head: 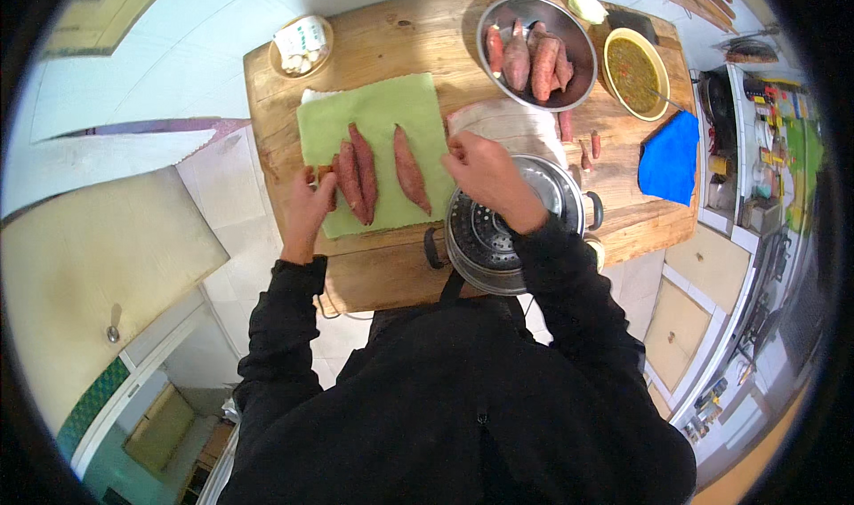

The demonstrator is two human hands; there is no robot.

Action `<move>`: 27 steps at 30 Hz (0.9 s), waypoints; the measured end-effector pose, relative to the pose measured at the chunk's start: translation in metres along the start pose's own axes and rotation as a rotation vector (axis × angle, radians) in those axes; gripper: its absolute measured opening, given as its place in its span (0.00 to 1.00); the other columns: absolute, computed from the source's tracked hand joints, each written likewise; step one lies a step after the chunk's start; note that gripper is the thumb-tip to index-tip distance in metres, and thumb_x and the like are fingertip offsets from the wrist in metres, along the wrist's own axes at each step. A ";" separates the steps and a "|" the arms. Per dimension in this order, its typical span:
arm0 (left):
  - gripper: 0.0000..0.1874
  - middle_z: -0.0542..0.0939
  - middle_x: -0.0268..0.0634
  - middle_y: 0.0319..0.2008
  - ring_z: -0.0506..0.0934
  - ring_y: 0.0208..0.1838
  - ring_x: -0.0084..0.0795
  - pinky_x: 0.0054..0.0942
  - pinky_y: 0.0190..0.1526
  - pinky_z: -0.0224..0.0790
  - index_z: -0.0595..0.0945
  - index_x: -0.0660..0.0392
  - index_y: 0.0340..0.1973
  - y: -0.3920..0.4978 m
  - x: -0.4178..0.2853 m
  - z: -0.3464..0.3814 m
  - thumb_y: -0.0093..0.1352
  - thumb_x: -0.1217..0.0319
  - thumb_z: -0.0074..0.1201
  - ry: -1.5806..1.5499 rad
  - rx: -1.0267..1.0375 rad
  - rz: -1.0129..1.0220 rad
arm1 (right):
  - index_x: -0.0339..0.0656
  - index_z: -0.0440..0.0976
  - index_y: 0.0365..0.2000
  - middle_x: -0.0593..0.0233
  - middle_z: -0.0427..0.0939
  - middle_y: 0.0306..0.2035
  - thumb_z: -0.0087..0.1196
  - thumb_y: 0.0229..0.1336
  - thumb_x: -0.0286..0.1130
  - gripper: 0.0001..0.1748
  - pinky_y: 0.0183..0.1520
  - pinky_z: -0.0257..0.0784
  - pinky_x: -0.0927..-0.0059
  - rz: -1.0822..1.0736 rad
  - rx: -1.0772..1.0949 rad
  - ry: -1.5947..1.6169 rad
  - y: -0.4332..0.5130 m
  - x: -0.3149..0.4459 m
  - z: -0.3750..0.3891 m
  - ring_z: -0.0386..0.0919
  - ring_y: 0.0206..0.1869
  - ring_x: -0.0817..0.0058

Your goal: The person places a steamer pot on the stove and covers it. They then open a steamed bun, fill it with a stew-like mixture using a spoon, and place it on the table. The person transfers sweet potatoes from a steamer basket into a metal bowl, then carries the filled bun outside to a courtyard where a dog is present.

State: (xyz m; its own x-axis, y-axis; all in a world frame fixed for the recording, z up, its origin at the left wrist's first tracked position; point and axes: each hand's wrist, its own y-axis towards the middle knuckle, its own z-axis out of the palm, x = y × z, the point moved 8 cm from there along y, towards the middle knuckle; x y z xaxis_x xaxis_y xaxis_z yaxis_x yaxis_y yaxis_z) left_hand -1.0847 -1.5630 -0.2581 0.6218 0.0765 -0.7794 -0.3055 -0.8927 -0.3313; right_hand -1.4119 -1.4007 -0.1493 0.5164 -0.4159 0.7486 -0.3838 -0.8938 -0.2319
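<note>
My left hand (309, 205) is at the left edge of a green cloth (400, 218), its thumb and fingers around a reddish-brown sweet potato that they mostly hide. Right beside it, two long sweet potatoes (349, 181) (363, 165) lie side by side on the cloth. A third sweet potato (410, 171) rests apart, farther right. My right hand (484, 171) hovers with curled fingers by the cloth's right edge; whether it pinches anything is hidden. Under my right forearm stands a metal steamer pot (494, 235) with a perforated tray and black handles.
A steel bowl (582, 81) holds several sweet potatoes. Near it are a whitish cloth (510, 125), small root pieces (596, 143), a yellow bowl of greenish food (630, 71) and a blue cloth (669, 158). A small basket (273, 58) with garlic sits at the back left of the wooden table (373, 271).
</note>
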 end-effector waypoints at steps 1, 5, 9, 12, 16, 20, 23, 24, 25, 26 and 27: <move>0.27 0.83 0.54 0.46 0.81 0.50 0.47 0.40 0.52 0.74 0.79 0.70 0.53 -0.004 0.004 0.008 0.67 0.60 0.67 0.039 0.029 -0.009 | 0.32 0.77 0.35 0.45 0.83 0.34 0.58 0.61 0.40 0.18 0.47 0.78 0.48 0.048 0.039 -0.074 0.006 0.006 0.023 0.83 0.42 0.44; 0.35 0.80 0.61 0.51 0.79 0.56 0.55 0.46 0.57 0.71 0.77 0.72 0.55 -0.013 0.003 0.011 0.64 0.55 0.70 0.244 -0.151 0.094 | 0.27 0.76 0.41 0.40 0.83 0.38 0.62 0.56 0.46 0.27 0.48 0.78 0.48 0.079 0.275 -0.301 0.018 0.011 0.098 0.83 0.43 0.41; 0.33 0.81 0.57 0.49 0.80 0.53 0.49 0.44 0.54 0.72 0.77 0.72 0.54 -0.005 0.013 0.018 0.64 0.58 0.69 0.068 -0.042 0.003 | 0.28 0.68 0.55 0.42 0.83 0.42 0.63 0.55 0.44 0.36 0.49 0.79 0.46 0.124 0.287 -0.369 0.026 0.001 0.131 0.83 0.44 0.41; 0.23 0.83 0.48 0.40 0.82 0.43 0.39 0.38 0.44 0.74 0.80 0.71 0.46 0.001 0.015 0.025 0.66 0.62 0.67 -0.109 0.147 -0.113 | 0.31 0.65 0.63 0.39 0.83 0.45 0.59 0.57 0.40 0.37 0.50 0.79 0.44 0.127 0.262 -0.394 0.030 -0.003 0.135 0.83 0.46 0.42; 0.14 0.84 0.42 0.30 0.81 0.33 0.31 0.33 0.35 0.73 0.82 0.68 0.35 -0.003 0.011 0.021 0.66 0.68 0.65 -0.121 0.200 -0.140 | 0.29 0.75 0.49 0.37 0.81 0.39 0.61 0.50 0.41 0.30 0.51 0.76 0.48 0.271 0.139 -0.213 0.027 -0.007 0.130 0.81 0.45 0.40; 0.15 0.83 0.42 0.32 0.81 0.34 0.29 0.30 0.37 0.74 0.81 0.68 0.38 -0.003 0.017 0.017 0.65 0.68 0.65 -0.155 0.126 -0.161 | 0.28 0.78 0.39 0.38 0.83 0.37 0.60 0.51 0.41 0.23 0.46 0.76 0.52 0.268 0.080 0.043 0.032 0.001 0.146 0.82 0.42 0.47; 0.17 0.82 0.41 0.34 0.80 0.35 0.29 0.29 0.38 0.74 0.80 0.68 0.42 -0.003 0.019 0.018 0.66 0.67 0.66 -0.306 0.065 -0.124 | 0.28 0.79 0.34 0.45 0.83 0.31 0.60 0.50 0.40 0.21 0.40 0.75 0.55 0.246 0.283 0.328 0.042 -0.001 0.178 0.83 0.35 0.56; 0.18 0.82 0.40 0.35 0.80 0.35 0.29 0.29 0.39 0.74 0.80 0.68 0.44 -0.003 0.020 0.018 0.67 0.67 0.66 -0.355 0.049 -0.134 | 0.26 0.79 0.34 0.41 0.83 0.33 0.60 0.50 0.42 0.24 0.42 0.77 0.54 0.224 0.299 0.400 0.044 -0.001 0.183 0.83 0.37 0.51; 0.18 0.82 0.40 0.36 0.80 0.36 0.28 0.29 0.39 0.74 0.79 0.67 0.45 -0.004 0.022 0.018 0.68 0.66 0.65 -0.400 0.045 -0.168 | 0.24 0.80 0.35 0.37 0.83 0.35 0.60 0.49 0.45 0.27 0.45 0.78 0.53 0.250 0.326 0.461 0.045 -0.004 0.188 0.84 0.40 0.46; 0.18 0.82 0.39 0.37 0.80 0.37 0.28 0.28 0.39 0.74 0.79 0.66 0.46 -0.005 0.025 0.020 0.69 0.66 0.65 -0.450 0.069 -0.238 | 0.22 0.81 0.35 0.32 0.83 0.37 0.60 0.48 0.47 0.30 0.47 0.79 0.52 0.281 0.351 0.523 0.045 -0.007 0.192 0.84 0.42 0.41; 0.18 0.82 0.38 0.38 0.79 0.37 0.27 0.28 0.39 0.74 0.79 0.65 0.48 -0.007 0.028 0.025 0.70 0.65 0.64 -0.528 0.112 -0.318 | 0.22 0.81 0.35 0.33 0.83 0.36 0.61 0.48 0.47 0.30 0.47 0.79 0.53 0.327 0.331 0.534 0.045 -0.010 0.193 0.85 0.42 0.42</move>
State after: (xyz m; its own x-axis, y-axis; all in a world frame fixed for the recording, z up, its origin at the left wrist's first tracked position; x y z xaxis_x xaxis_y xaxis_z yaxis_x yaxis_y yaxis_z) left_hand -1.0834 -1.5440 -0.2907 0.2630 0.5658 -0.7814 -0.2556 -0.7401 -0.6220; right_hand -1.2866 -1.4693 -0.2871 -0.0644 -0.6085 0.7909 -0.1588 -0.7762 -0.6101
